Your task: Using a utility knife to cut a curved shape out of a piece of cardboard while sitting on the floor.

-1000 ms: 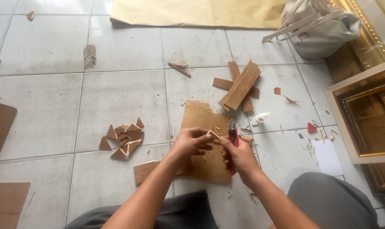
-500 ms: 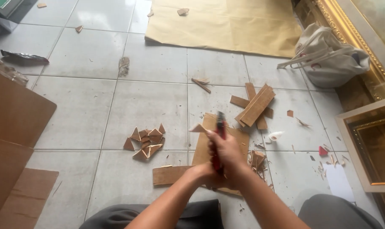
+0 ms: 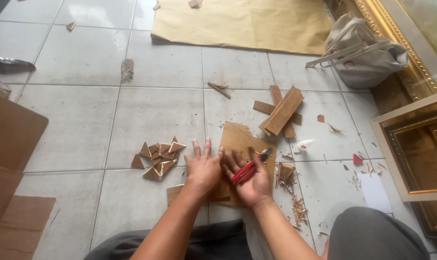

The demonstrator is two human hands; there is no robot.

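The person sits on the tiled floor [image 3: 83, 120] with both hands over a brown board [image 3: 242, 139] that lies flat in front of the knees. The right hand [image 3: 250, 180] is turned palm up, fingers loose and spread, and a red-handled cutter [image 3: 247, 171] rests across this palm, not gripped. Its long axis goes diagonal: the red handles point down toward the left hand, the dark metal tip points up and to the right, toward the stack of wood strips [image 3: 281, 110]. The left hand [image 3: 203, 166] is palm down, fingers stretched flat and released, holding nothing, just beside the right hand and partly over the edge of the board.

Left of the hands lies a small heap of triangular brown pieces [image 3: 158, 156]. Right of them are thin shavings [image 3: 291, 185] scattered on the floor. At the far side is a big sheet of tan paper [image 3: 242, 21], and near it a grey cloth bag [image 3: 365, 50] with pale straps, next to a gold picture frame [image 3: 421, 149].
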